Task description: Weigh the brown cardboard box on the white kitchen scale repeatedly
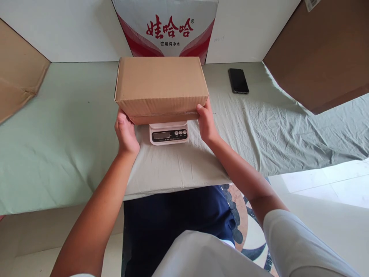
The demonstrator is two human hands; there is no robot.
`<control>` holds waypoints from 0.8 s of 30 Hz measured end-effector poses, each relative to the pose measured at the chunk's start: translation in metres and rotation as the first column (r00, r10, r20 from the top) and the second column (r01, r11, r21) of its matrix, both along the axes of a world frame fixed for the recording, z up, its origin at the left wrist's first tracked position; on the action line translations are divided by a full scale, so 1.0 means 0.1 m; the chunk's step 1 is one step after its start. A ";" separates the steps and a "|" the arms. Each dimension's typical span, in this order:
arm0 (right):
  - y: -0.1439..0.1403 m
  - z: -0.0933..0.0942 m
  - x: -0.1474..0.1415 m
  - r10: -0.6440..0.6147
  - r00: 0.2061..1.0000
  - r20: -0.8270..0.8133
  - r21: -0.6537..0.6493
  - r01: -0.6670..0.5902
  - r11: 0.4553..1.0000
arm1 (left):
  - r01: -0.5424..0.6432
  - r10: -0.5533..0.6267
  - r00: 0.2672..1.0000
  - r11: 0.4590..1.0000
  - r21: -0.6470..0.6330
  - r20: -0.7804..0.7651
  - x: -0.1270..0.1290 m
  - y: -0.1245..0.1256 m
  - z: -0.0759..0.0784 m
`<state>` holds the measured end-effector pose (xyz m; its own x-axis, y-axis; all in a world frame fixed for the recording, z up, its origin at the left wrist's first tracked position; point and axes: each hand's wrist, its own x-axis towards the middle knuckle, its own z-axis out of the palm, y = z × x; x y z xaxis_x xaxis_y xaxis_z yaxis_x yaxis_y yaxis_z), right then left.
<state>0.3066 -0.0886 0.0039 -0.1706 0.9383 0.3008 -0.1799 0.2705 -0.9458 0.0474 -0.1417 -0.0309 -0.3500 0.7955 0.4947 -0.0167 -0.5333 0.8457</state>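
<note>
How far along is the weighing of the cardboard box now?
Done: the cardboard box sits over the kitchen scale. In hand: the left hand and right hand grip its near corners. Left: the display shows no readable number.

A pale green sheet (57, 127) covers the work surface, creased toward four o'clock. At twelve o'clock a white and red water carton (168, 27) with Chinese lettering stands against the white wall (248, 27). A black phone (238, 80) lies flat on the sheet at one o'clock. Brown cardboard panels lean in at ten o'clock (17, 73) and two o'clock (323, 57). A patterned floor (245, 223) shows at five o'clock.
</note>
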 end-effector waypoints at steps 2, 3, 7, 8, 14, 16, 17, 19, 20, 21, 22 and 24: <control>0.00 0.00 0.01 -0.021 1.000 0.011 -0.014 0.021 1.000 | -0.005 0.005 1.000 1.000 -0.006 0.004 0.01 0.00 0.01; 0.00 -0.01 0.01 -0.041 0.999 0.016 -0.018 0.042 0.999 | -0.011 0.011 1.000 1.000 -0.007 0.006 0.01 0.00 0.02; 0.05 -0.04 0.06 -0.121 0.992 0.031 -0.025 0.122 0.992 | -0.038 0.039 0.999 0.999 -0.024 0.023 -0.03 0.03 0.09; 0.07 -0.05 0.07 -0.128 0.991 0.033 -0.031 0.129 0.991 | -0.042 0.043 0.999 0.998 -0.041 0.028 -0.05 0.04 0.10; 0.13 -0.10 0.12 -0.124 0.992 0.027 -0.030 0.125 0.992 | -0.029 0.037 0.997 0.993 -0.115 0.065 -0.16 0.10 0.10; 0.14 -0.12 0.13 -0.120 0.992 0.027 -0.015 0.120 0.993 | -0.026 0.033 0.997 0.994 -0.107 0.064 -0.17 0.12 0.09; 0.14 -0.14 0.14 -0.118 0.993 0.028 -0.009 0.119 0.993 | -0.028 0.035 0.997 0.994 -0.104 0.065 -0.17 0.12 0.09; 0.15 -0.16 0.13 -0.116 0.993 0.035 0.000 0.116 0.993 | -0.032 0.039 0.997 0.994 -0.101 0.073 -0.17 0.13 0.07; 0.15 -0.16 0.13 -0.116 0.993 0.037 0.003 0.116 0.993 | -0.034 0.042 0.996 0.994 -0.100 0.078 -0.17 0.14 0.06; 0.15 -0.16 0.13 -0.117 0.993 0.034 0.003 0.117 0.993 | -0.037 0.045 0.996 0.994 -0.100 0.082 -0.17 0.14 0.05; 0.15 -0.16 0.12 -0.120 0.992 0.024 -0.002 0.120 0.993 | -0.039 0.047 0.995 0.994 -0.099 0.084 -0.16 0.15 0.05; 0.14 -0.15 0.11 -0.129 0.992 -0.005 -0.024 0.129 0.991 | -0.041 0.049 0.996 0.995 -0.094 0.079 -0.16 0.15 0.05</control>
<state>0.3175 -0.0746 -0.0108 -0.0460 0.9593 0.2787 -0.1516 0.2691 -0.9511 0.0314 -0.1263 -0.0262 -0.4221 0.8191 0.3885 -0.0648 -0.4547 0.8883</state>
